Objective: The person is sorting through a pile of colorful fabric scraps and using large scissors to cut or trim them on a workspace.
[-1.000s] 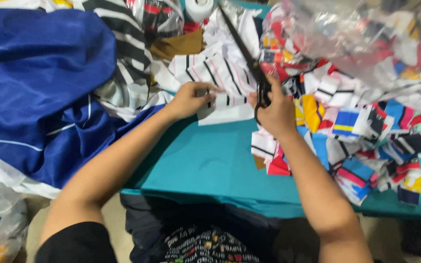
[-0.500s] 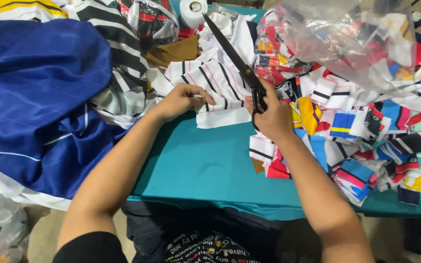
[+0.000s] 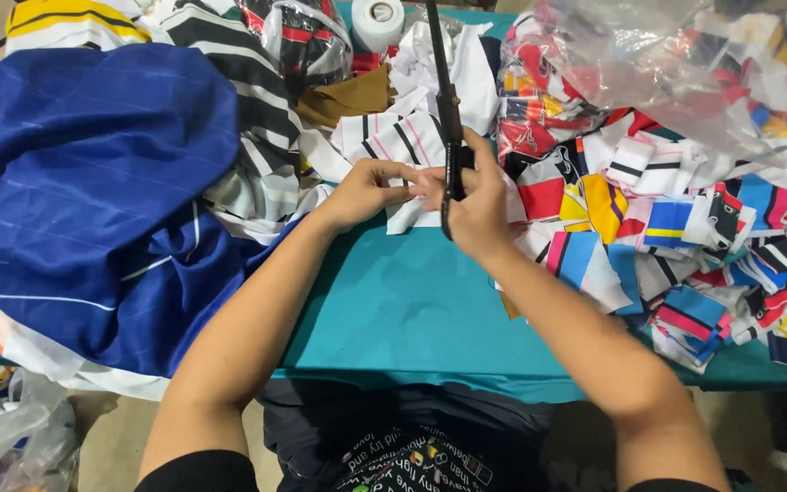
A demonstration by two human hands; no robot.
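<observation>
My right hand [image 3: 477,202] grips the handles of long black scissors [image 3: 443,91], whose closed blades point away from me up the table. My left hand [image 3: 364,189] pinches the edge of a white fabric piece with dark and pink stripes [image 3: 392,141], right beside the scissors. Both hands meet over that piece at the back edge of the bare teal table [image 3: 412,310].
A big blue cloth [image 3: 84,182] fills the left. Black-and-white striped fabric [image 3: 239,100] lies behind it. Several colourful cut scraps [image 3: 676,228] pile on the right under a clear plastic bag [image 3: 685,64]. A white tape roll [image 3: 377,20] sits at the back.
The scissors swung from a leftward slant to nearly straight up the table. My two hands have come together on the striped piece. The view has shifted a little.
</observation>
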